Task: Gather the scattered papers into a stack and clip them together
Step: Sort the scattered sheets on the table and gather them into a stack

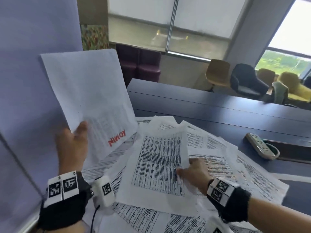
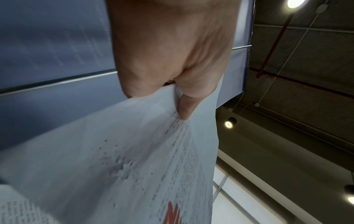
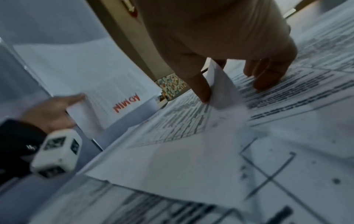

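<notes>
My left hand (image 1: 74, 145) holds a small bundle of sheets (image 1: 90, 100) upright above the desk, its thumb (image 2: 184, 109) pinching their lower edge; red mirrored letters show through the front sheet (image 3: 107, 84). Several printed papers (image 1: 218, 165) lie scattered and overlapping on the dark desk. My right hand (image 1: 191, 172) pinches the right edge of a table-printed sheet (image 1: 159, 165) on top of the pile, lifting that edge between thumb and forefinger (image 3: 201, 89). No clip shows in any view.
A beige remote control (image 1: 260, 145) lies on the dark desk (image 1: 218, 118) at the right, beside a dark tray. A pale partition wall (image 1: 25, 81) stands close on the left. Chairs (image 1: 244, 81) and windows are beyond the desk's far ledge.
</notes>
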The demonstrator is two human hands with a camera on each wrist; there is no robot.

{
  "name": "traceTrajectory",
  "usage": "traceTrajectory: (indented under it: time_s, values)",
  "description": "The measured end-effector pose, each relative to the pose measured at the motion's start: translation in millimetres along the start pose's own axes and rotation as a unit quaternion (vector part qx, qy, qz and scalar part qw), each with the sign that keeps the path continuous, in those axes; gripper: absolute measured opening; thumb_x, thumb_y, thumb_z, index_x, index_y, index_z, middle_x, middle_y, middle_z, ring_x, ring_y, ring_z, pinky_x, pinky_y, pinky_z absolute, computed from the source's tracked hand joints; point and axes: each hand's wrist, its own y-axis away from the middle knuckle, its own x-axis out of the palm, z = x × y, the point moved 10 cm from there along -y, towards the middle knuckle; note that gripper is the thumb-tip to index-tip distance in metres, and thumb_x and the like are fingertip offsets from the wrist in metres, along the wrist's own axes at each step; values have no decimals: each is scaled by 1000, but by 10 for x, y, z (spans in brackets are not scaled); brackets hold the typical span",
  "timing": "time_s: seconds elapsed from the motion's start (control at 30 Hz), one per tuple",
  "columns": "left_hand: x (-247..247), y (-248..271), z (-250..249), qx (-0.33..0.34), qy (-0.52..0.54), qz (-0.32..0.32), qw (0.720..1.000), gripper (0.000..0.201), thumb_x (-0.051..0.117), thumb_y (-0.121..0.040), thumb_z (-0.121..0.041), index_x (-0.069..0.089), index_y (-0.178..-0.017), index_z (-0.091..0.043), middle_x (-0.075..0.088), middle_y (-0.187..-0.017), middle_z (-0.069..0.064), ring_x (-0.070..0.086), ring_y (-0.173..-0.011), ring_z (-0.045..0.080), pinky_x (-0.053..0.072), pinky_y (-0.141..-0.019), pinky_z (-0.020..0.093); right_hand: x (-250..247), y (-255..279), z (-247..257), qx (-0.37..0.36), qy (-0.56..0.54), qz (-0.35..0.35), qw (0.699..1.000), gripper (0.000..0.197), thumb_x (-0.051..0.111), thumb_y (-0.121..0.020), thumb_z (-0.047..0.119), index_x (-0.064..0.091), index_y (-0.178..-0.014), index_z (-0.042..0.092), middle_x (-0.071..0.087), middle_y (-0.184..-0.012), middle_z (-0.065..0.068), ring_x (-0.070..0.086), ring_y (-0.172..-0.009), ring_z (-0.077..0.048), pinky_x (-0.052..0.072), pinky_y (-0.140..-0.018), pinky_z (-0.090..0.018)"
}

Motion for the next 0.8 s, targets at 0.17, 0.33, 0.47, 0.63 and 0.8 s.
traceTrajectory:
  time_s: [0.17,0.33,0.47,0.63,0.8]
  values:
    - [-50,-48,61,13,18,-16,1000,30,58,-92,-19,66,-105,6,69,-102,21,65,-98,31,42,-74,29,91,-56,113,-24,46,9,999,12,73,-76,6,63,-71,10,69,-65,-6,67,-54,-17,59,-52,-29]
    - [-80,-25,28,18,1,-12,1000,28,56,-94,-16,66,-101,9,68,-95,17,58,-90,18,40,-59,16,108,-92,234,-70,62,-11,996,10,68,-72,-1,67,-81,5,67,-70,-5,63,-56,-15,53,-45,-21]
    - [-128,7,-77,30,-19,-6,999,31,54,-95,-15,64,-103,13,67,-100,30,59,-88,23,33,-65,23,-31,0,429,-134,-1,17,991,12,76,-73,3,64,-73,6,65,-68,-5,60,-53,-12,50,-45,-22]
    - [-204,3,-54,19,-29,-21,999,32,51,-97,-15,62,-106,13,66,-104,31,63,-97,39,45,-78,39,-827,253,884,-232,-61,22,971,29,76,-66,-14,57,-59,7,64,-59,-10,57,-54,-18,46,-54,-26]
    - [-164,110,-213,32,-2,-14,999,25,49,-96,-9,60,-115,3,66,-108,18,61,-99,30,36,-78,26,-1816,629,1225,-301,-123,28,945,13,73,-64,-8,66,-74,-6,73,-69,-13,66,-59,-16,53,-55,-19]
